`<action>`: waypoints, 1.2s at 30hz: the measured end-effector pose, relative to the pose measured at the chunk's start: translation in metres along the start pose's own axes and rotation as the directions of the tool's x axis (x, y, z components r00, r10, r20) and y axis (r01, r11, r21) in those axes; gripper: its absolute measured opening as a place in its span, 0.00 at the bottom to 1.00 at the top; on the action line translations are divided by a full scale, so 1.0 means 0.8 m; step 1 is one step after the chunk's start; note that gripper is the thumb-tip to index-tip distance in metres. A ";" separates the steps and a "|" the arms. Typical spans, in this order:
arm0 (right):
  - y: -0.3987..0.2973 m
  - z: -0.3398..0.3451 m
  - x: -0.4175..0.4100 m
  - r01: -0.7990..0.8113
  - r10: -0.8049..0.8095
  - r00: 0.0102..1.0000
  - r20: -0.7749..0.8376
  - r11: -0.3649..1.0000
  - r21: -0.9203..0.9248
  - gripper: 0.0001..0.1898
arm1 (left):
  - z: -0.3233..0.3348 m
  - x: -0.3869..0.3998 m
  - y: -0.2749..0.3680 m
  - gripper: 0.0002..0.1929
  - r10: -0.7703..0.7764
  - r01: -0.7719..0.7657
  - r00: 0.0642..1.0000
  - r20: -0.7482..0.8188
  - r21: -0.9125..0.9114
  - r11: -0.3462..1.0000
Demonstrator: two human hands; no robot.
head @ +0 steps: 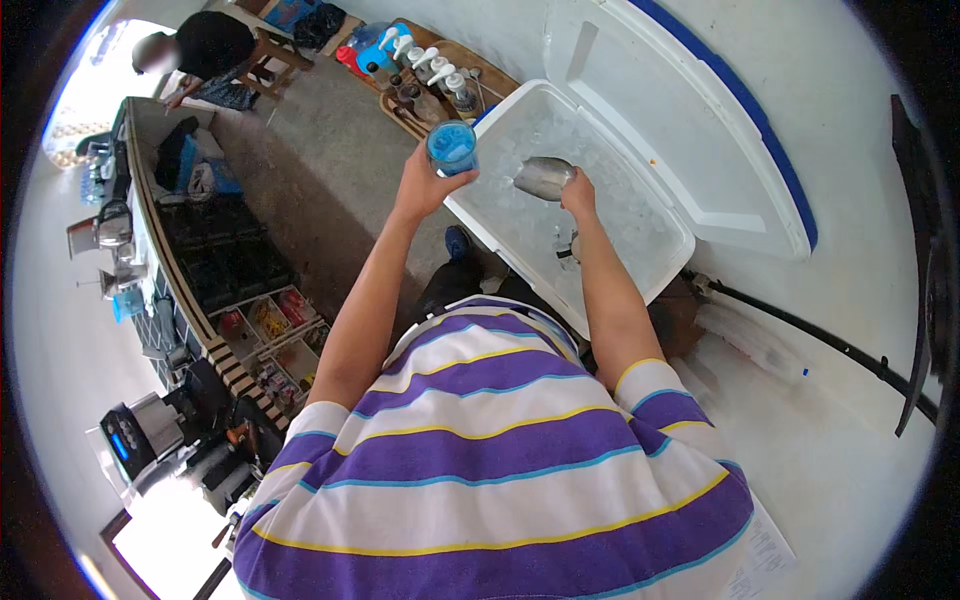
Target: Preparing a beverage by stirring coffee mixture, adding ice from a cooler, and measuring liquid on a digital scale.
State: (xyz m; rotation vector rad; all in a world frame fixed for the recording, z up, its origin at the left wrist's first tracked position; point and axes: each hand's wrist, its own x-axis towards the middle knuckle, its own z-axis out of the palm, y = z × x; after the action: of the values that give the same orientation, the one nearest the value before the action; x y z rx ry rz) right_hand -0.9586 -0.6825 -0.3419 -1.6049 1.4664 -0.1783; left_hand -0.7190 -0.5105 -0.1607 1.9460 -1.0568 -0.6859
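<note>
My left hand (427,187) is wrapped around a clear glass (453,147) with a blue drink and what looks like ice in it. The glass is beside the left rim of a white cooler box (480,232). Inside the cooler lies a mass of ice (622,187). My right hand (579,193) grips a metal ice scoop (541,178) over the ice, its mouth pointing left. A second object with a dark tip (565,253) rests in the ice, partly hidden behind my right forearm.
The cooler's white lid (675,127), blue-edged, stands raised against the wall. Several pump bottles (439,71) and other bottles crowd a wooden table (480,61) past the cooler. On the left runs a counter with coffee equipment (146,435). A person (214,49) bends near its far end.
</note>
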 end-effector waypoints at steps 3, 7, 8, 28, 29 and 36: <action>0.006 -0.020 0.000 0.008 -0.009 1.000 0.010 0.997 0.074 0.24 | 0.005 0.001 -0.003 0.40 -0.013 0.013 1.000 0.007 0.020 1.000; 0.001 -0.052 -0.003 0.036 -0.037 0.999 0.016 0.999 0.030 0.25 | 0.025 0.001 -0.029 0.41 -0.024 0.024 1.000 -0.005 -0.001 1.000; -0.009 -0.064 -0.006 0.032 -0.032 0.999 0.013 0.999 0.024 0.25 | 0.029 0.002 -0.033 0.41 -0.025 0.025 1.000 -0.001 -0.009 1.000; -0.127 0.039 -0.011 0.153 -0.179 0.983 -0.038 0.920 -0.361 0.22 | 0.014 -0.026 -0.052 0.38 -0.088 0.084 0.994 -0.071 -0.058 0.995; -0.114 0.052 -0.014 0.148 -0.177 0.982 -0.071 0.942 -0.300 0.21 | 0.008 -0.029 -0.053 0.38 -0.093 0.089 0.993 -0.076 -0.054 0.995; -0.020 0.073 0.012 0.026 -0.029 0.999 0.026 0.993 0.114 0.17 | -0.006 -0.026 -0.055 0.37 -0.102 0.099 0.994 -0.045 -0.063 0.993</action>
State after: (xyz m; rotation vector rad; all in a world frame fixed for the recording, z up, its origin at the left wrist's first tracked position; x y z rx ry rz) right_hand -0.9068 -0.6628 -0.3686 -1.5310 1.3892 -0.2502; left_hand -0.7072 -0.4761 -0.1939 1.9643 -0.9032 -0.7145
